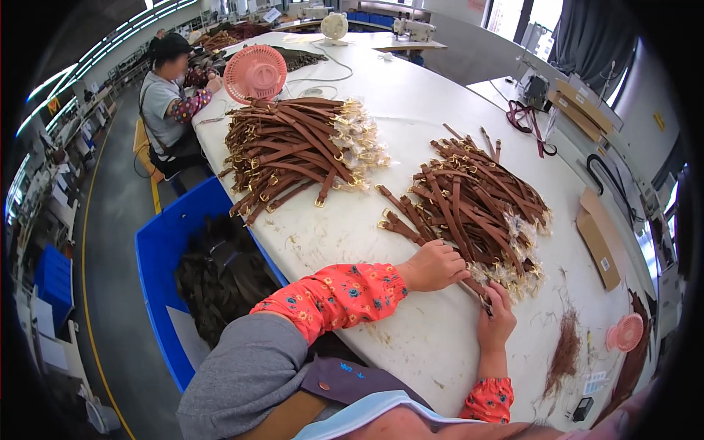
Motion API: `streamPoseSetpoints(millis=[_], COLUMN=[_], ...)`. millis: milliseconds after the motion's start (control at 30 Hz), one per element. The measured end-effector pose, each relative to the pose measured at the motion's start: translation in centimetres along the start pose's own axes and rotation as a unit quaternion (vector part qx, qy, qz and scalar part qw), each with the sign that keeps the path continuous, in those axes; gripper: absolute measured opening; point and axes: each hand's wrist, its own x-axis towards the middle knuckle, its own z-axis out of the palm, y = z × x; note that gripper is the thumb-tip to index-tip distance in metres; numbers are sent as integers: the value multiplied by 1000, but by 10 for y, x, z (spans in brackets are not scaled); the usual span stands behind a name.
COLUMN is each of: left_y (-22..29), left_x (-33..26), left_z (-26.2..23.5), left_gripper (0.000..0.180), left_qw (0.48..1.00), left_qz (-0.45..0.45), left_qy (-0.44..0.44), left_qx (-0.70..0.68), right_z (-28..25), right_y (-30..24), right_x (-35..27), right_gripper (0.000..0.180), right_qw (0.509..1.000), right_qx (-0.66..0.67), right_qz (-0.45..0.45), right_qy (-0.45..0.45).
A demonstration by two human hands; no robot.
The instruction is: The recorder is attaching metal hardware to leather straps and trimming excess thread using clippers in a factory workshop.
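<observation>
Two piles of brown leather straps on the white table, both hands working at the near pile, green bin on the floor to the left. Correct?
Not quite: the head view shows the bin is blue, not green. The rest holds: two piles of brown straps, far and near, on the white table, left hand and right hand at the near one.

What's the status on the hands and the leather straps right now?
Left hand fisted on near pile of brown leather straps. Right hand pinching one strap end. Second strap pile farther off, untouched.

strap (475,289) end hidden under hands (496,323)
</observation>
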Motion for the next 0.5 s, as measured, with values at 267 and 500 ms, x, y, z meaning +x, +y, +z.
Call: streamPoseSetpoints(millis=[267,500], left_y=[-53,-225], left_x=[6,-69], left_z=[-71,-263], left_gripper=[13,37], left_qw=[968,799], left_qz=[-129,-348], left_qy=[199,146], left_qx=[85,468], right_z=[2,2], right_y=[11,9], right_x=[-6,-4], right_gripper=[34,33], right_qw=[999,997], right_qx=[21,32], right_qz=[20,40], right_qy=[-39,-53])
